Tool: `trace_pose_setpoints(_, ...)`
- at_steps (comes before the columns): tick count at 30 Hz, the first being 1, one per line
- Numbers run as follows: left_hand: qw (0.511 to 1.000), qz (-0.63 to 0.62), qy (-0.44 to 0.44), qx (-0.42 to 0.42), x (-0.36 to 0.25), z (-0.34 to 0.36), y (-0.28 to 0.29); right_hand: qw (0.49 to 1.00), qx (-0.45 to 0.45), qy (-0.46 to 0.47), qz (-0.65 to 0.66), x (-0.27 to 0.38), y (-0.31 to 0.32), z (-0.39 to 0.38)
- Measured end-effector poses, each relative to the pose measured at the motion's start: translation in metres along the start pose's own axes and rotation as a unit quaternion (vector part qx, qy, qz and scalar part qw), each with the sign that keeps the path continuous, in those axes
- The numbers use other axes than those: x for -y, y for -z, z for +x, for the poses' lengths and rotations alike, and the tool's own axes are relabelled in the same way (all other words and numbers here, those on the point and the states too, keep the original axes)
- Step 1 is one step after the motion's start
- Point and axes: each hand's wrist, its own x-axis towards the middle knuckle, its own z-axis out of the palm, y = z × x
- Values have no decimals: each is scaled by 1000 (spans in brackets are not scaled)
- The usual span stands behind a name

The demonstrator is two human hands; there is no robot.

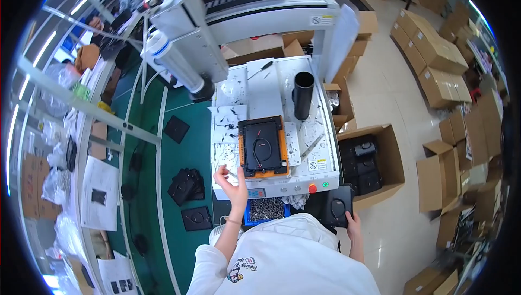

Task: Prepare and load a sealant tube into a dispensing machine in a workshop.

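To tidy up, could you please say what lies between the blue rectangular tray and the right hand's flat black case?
In the head view, crumpled white material lies beside the tray; the stretch nearer the case is unclear.

Carried a white-and-yellow warning label (322,20) with a barred-circle sign on the machine's beam (260,26), upper centre of the frame, and a similar second label (320,165) on the white machine table (317,127), right of centre. Bore dark lettering (247,263) beside a small cartoon (235,276) on the white shirt (304,251), bottom centre. Showed markings too small to read on the front panel (273,191) and black case (262,153), near centre, and on a printed sheet (100,211), lower left.
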Motion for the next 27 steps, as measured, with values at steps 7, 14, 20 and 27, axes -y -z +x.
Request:
trace_pose_setpoints(7,997,5,65,-48,26,-11,31,995,-59,67,44,57,26,-43)
trace_pose_setpoints(14,947,272,132,-106,189,66,136,991,-51,121,10,145,-10,-82)
trace_pose_setpoints(20,898,385,100,188,277,119,180,985,47,162,-32,193,-97,-99)
trace_pose_setpoints(27,902,298,301,-83,315,97,221,976,119,165,-72,201,-200,-115)
